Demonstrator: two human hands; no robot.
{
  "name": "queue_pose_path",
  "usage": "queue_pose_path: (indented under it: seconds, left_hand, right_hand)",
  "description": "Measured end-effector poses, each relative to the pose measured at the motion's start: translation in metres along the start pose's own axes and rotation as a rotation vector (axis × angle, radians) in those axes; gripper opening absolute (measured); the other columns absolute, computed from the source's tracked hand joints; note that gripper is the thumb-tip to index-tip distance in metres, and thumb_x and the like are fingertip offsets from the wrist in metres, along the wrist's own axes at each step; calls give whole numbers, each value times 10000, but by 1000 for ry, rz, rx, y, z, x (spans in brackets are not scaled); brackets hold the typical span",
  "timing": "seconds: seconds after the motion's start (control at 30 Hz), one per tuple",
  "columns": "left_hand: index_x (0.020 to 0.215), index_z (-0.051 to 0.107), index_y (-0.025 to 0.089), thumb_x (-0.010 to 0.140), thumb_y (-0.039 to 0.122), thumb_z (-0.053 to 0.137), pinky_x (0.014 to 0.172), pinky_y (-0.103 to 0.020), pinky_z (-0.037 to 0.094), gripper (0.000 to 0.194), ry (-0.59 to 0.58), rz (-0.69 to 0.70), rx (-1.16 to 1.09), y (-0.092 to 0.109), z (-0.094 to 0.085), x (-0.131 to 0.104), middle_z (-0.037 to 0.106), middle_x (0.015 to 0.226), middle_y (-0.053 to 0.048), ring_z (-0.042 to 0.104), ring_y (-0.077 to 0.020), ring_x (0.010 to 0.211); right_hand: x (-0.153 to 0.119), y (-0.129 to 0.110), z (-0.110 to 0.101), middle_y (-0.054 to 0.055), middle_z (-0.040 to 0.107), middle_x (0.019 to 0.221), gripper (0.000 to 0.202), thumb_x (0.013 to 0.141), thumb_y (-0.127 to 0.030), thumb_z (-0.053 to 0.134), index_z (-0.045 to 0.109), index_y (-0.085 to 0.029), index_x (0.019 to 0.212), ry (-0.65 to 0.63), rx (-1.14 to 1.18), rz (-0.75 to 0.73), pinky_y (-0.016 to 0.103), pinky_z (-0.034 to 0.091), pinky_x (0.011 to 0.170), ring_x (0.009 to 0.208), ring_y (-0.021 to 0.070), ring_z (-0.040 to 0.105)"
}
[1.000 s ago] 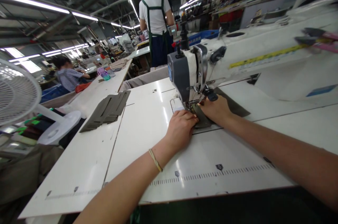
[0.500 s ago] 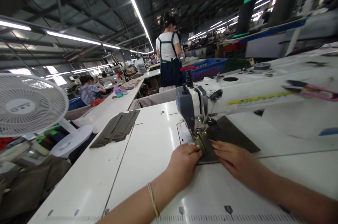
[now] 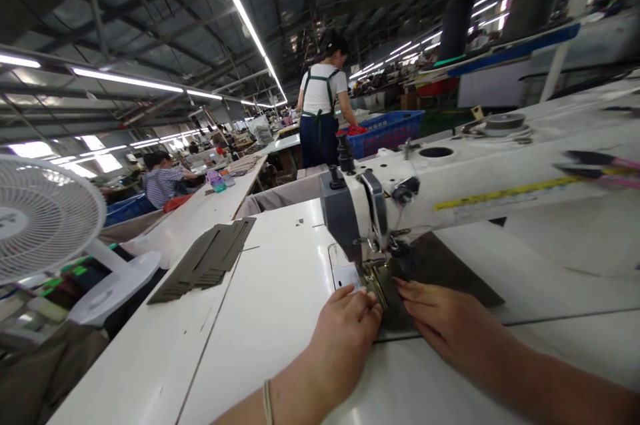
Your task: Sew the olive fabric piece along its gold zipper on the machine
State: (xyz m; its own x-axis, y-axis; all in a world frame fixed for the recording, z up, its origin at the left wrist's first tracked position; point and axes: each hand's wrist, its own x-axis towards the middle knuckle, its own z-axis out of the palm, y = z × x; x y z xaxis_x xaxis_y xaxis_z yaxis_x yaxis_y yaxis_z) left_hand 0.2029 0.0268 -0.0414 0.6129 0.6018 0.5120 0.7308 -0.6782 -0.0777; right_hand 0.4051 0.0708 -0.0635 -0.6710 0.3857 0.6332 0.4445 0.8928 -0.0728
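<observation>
A flat piece of dark grey-brown fabric (image 3: pixel 453 269) lies on the white sewing table, partly under the head of a sewing machine (image 3: pixel 345 211). A zipper (image 3: pixel 380 290) with gold-coloured teeth runs along the fabric's left edge, beneath the needle area. My left hand (image 3: pixel 347 328) is closed, its curled fingers pinching the zipper's near left edge, close to the metal plate; the fingertips are partly hidden. Stretched out flat, the fingers of my right hand (image 3: pixel 445 311) rest on the fabric just right of the zipper.
A fanned stack of matching fabric pieces (image 3: pixel 205 258) lies on the left. Beyond it stands a white fan (image 3: pixel 45 218). Scissors (image 3: pixel 595 165) and a yellow tape measure (image 3: pixel 505 193) are on the machine arm. A co-worker (image 3: pixel 320 101) stands by a blue crate (image 3: pixel 390 131).
My view has shifted slightly. My left fingers are more curled at the zipper, while my right hand stays flat on the fabric. The standing co-worker now reaches toward the blue crate.
</observation>
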Motion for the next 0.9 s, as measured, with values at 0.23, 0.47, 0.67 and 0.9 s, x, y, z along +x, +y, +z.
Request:
queue_pose_path:
  seconds: [0.23, 0.47, 0.67, 0.9]
  left_hand:
    - [978, 606, 92, 885, 126, 482, 876, -362, 526, 159, -55, -19, -46, -12, 4, 8, 640, 881, -89, 627, -201, 835]
    - [913, 609, 111, 897, 150, 503, 774, -337, 550, 114, -73, -70, -52, -25, 14, 14, 609, 846, -85, 594, -201, 800]
    - [967, 593, 139, 884, 114, 513, 837, -322, 541, 118, -71, -104, -183, -29, 13, 11, 616, 961, -81, 587, -190, 895]
    - [912, 607, 144, 900, 140, 485, 807, -327, 543, 122, -82, -106, -158, -32, 16, 11, 609, 903, -75, 579, -181, 847]
  right_hand:
    - [8, 11, 6, 98, 646, 923, 345, 818, -35, 314, 629, -166, 866, 9, 71, 52, 321, 549, 778, 847, 191, 638]
    - [15, 22, 13, 73, 621, 802, 298, 837, -73, 338, 608, -191, 787, 4, 68, 122, 298, 543, 671, 749, 209, 630]
    - [21, 27, 15, 71, 633, 784, 295, 863, -90, 337, 607, -187, 798, 49, 9, 68, 275, 518, 609, 679, 203, 625]
    - [19, 33, 20, 64, 624, 747, 311, 894, -125, 314, 598, -192, 787, 10, 24, 95, 292, 484, 555, 643, 211, 608]
